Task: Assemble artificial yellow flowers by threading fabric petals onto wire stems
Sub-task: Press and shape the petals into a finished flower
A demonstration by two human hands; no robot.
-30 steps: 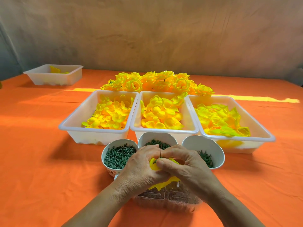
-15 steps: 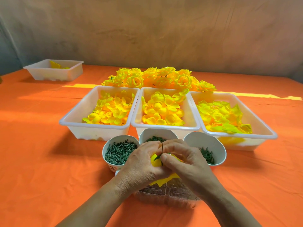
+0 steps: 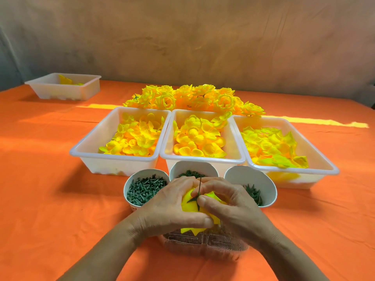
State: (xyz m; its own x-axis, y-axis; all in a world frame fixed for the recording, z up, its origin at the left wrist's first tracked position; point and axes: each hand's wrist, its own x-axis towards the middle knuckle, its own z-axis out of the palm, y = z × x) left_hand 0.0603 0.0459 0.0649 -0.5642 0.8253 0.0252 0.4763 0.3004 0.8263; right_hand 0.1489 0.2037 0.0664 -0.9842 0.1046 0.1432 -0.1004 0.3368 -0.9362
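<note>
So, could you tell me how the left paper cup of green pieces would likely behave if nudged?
The left paper cup looks light and thin-walled, so it would probably slide on the orange cloth. Its green pieces likely weigh it down, so tipping seems unlikely.

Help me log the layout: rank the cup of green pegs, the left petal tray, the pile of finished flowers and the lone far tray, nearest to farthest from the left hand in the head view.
1. Cup of green pegs, just beside the left hand.
2. Left petal tray, behind the cup.
3. Pile of finished flowers, beyond the trays, centre.
4. Lone far tray, back left corner.
</note>
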